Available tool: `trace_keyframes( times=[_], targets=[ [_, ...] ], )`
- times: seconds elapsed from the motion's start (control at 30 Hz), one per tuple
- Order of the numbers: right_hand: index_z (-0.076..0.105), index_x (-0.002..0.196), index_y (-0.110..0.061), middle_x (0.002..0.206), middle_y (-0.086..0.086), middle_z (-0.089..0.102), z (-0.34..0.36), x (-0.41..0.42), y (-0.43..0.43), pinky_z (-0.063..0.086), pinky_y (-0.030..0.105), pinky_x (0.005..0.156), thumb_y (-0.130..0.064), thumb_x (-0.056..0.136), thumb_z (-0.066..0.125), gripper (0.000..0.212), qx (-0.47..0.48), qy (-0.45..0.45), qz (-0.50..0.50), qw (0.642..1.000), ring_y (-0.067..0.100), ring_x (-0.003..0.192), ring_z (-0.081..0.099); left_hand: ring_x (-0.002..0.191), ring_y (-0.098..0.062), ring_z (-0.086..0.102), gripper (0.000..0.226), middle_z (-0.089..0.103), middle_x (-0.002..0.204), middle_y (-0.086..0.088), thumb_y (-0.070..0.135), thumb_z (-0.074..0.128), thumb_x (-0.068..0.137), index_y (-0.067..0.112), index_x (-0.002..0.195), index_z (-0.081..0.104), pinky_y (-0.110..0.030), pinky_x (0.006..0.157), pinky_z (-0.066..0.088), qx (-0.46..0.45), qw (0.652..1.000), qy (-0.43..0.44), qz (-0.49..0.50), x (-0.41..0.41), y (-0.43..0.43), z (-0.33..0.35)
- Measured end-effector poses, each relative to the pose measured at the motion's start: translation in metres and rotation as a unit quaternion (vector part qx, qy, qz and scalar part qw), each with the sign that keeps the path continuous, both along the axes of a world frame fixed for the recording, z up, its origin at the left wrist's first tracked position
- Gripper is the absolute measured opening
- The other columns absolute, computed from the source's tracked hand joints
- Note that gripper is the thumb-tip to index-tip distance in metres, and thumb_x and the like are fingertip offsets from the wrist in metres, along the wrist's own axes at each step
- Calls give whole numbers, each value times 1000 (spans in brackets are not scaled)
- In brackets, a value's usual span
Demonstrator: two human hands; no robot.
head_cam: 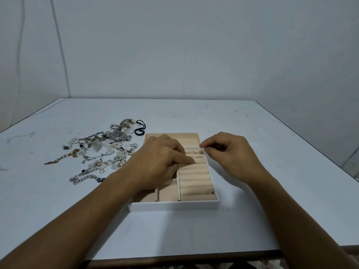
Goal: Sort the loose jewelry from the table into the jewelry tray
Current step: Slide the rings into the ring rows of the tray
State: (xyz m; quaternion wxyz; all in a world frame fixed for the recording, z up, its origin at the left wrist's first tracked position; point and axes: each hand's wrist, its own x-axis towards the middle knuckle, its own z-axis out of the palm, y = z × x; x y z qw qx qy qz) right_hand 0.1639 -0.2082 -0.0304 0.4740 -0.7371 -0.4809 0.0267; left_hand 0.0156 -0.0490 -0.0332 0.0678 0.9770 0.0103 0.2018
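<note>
Right grip (231, 154) pinches a ring (202, 150) over the far-right rolls (194, 177) of the jewelry tray (174, 206); I'd seat it upright in a free slot. Left grip (161, 158) rests there; whether it's grasping anything, I can't tell.

I see no writing, number, brand or sign that I can read anywhere in my view. The watch (118, 135) in the pile of loose jewelry has a dark dial, but it is too small and blurred for me to make out any marking on it. The jewelry tray (174, 206) shows me only plain white walls and beige lining. The table (242, 129) carries faint scuffs and no letters.
</note>
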Motion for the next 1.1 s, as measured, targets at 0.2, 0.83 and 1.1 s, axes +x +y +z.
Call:
trace_keyframes(
  times=[0.2,0.83,1.1],
  targets=[
    [75,90,-20,83,-7,71,0,0,0,47,10,70,-8,86,68,15,-3,10,2,1000,4,76,64,95,-16,57,41,66,101,12,39,35,86,46,110,68,-48,81,45,1,1000,11,10,2,1,-2],
    [75,84,-26,86,-12,68,-2,-3,3,43,11,68,-9,84,71,17,-41,2,24,999,5,82,60,86,-6,50,38,69,96,6,27,50,80,21,111,72,-12,76,33,-112,990,-65,59,-9,8,2],
    [74,84,-28,85,-13,68,-1,-6,1,41,8,65,-13,85,70,16,-70,-1,19,997,3,80,60,86,-5,50,34,68,92,7,27,51,81,23,106,74,-19,78,35,-105,991,-61,62,-8,8,1]
  ],
)
